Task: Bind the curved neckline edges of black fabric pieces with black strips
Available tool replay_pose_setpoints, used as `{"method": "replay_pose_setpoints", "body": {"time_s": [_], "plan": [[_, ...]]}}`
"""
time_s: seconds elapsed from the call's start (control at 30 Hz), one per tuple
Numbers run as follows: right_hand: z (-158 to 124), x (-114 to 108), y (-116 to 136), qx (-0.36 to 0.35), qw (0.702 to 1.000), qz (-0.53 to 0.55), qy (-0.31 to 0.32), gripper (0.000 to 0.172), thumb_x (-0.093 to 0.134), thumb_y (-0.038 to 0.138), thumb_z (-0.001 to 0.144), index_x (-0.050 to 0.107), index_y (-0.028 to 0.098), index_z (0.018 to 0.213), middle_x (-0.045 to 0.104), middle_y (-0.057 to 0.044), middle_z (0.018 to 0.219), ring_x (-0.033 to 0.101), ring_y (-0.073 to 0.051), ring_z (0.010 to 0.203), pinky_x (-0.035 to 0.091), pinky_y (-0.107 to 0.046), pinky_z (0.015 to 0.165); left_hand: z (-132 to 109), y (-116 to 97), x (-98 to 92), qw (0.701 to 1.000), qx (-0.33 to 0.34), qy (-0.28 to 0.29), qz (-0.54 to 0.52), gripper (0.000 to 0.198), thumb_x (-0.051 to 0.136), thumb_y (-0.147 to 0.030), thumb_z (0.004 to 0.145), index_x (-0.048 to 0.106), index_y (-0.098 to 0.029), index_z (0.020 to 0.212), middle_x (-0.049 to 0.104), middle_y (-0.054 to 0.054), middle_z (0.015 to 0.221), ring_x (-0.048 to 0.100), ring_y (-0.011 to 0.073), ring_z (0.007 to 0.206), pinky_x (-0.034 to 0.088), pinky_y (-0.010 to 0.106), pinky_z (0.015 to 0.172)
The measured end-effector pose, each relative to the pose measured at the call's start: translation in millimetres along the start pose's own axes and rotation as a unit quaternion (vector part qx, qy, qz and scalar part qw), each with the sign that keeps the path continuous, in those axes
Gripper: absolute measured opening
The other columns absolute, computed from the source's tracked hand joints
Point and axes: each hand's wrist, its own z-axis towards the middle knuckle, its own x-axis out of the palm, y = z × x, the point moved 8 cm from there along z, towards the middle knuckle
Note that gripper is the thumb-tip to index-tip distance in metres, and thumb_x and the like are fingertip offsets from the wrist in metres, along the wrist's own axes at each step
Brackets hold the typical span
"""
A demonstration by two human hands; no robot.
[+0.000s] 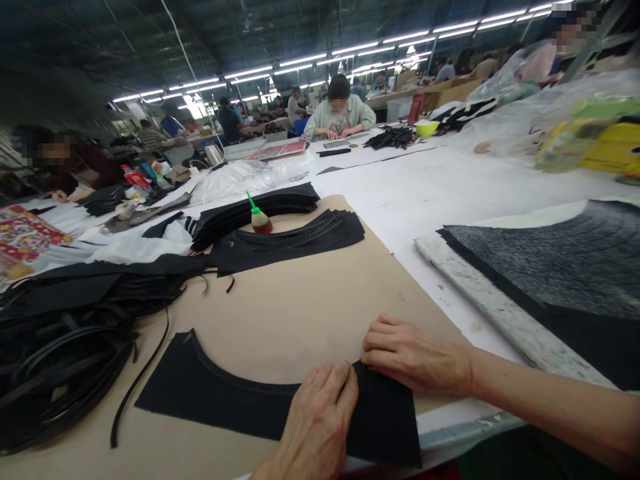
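Observation:
A black curved piece of fabric or leather point(225, 403) lies flat before me, with a narrow raised strip along its inward-curving edge. My left hand point(320, 420) is closed on that edge, fingers bent and pressed together near the middle of the piece. Just to its right, my right hand point(417, 357) has its fingers curled over the same edge near the right end. The fingertips of both hands are partly hidden. Under the piece is a tan sheet of board point(310, 300), and the piece's right corner hangs past the table's near edge.
Loose black strips point(65, 353) are heaped at left. Beyond lie similar black pieces point(300, 240) and a green-tipped glue bottle point(261, 220). To the right, a pale slab point(500, 313) carries a dark sheet point(550, 260). A person point(340, 110) works across the white table point(425, 180).

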Motion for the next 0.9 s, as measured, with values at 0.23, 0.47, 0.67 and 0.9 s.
{"method": "replay_pose_setpoints", "body": {"time_s": [0.23, 0.47, 0.67, 0.9], "plan": [[-5.7, -2.4, -1.7, 0.006, 1.000, -0.010, -0.010, 0.027, 0.033, 0.017, 0.100, 0.060, 0.016, 0.098, 0.058, -0.005, 0.084, 0.045, -0.017, 0.076, 0.032, -0.033, 0.074, 6.1, -2.4, 4.0, 1.000, -0.001, 0.010, -0.008, 0.056, 0.037, 0.001, 0.081, 0.043, -0.009, 0.136, 0.061, 0.011, 0.103, 0.055, 0.0241, 0.088, 0.053, 0.038, 0.078], [-12.2, -0.4, -6.2, 0.025, 1.000, -0.006, 0.002, 0.025, 0.034, 0.015, 0.099, 0.060, 0.016, 0.097, 0.059, -0.006, 0.088, 0.046, -0.017, 0.078, 0.034, -0.033, 0.076, 6.8, -5.3, 5.0, 0.999, 0.003, -0.017, 0.035, 0.052, 0.039, 0.001, 0.082, 0.049, -0.013, 0.130, 0.060, 0.012, 0.115, 0.056, 0.0262, 0.098, 0.052, 0.040, 0.082], [-17.8, -2.3, -15.7, 0.092, 0.995, 0.045, -0.001, 0.019, 0.044, 0.021, 0.097, 0.056, 0.017, 0.111, 0.058, -0.006, 0.095, 0.048, -0.020, 0.088, 0.034, -0.035, 0.079, 12.9, -8.0, 7.2, 1.000, 0.004, 0.024, 0.011, 0.044, 0.042, 0.000, 0.085, 0.051, -0.011, 0.126, 0.062, 0.008, 0.102, 0.057, 0.0223, 0.089, 0.052, 0.036, 0.080], [-16.4, -3.8, -14.4, 0.090, 0.995, 0.047, 0.010, 0.020, 0.043, 0.021, 0.097, 0.059, 0.018, 0.108, 0.058, -0.007, 0.093, 0.049, -0.020, 0.087, 0.034, -0.036, 0.080, 20.2, -8.4, 12.5, 0.997, -0.025, 0.071, 0.022, 0.060, 0.043, 0.004, 0.080, 0.040, -0.009, 0.138, 0.061, 0.009, 0.102, 0.055, 0.0239, 0.090, 0.052, 0.040, 0.081]]}}
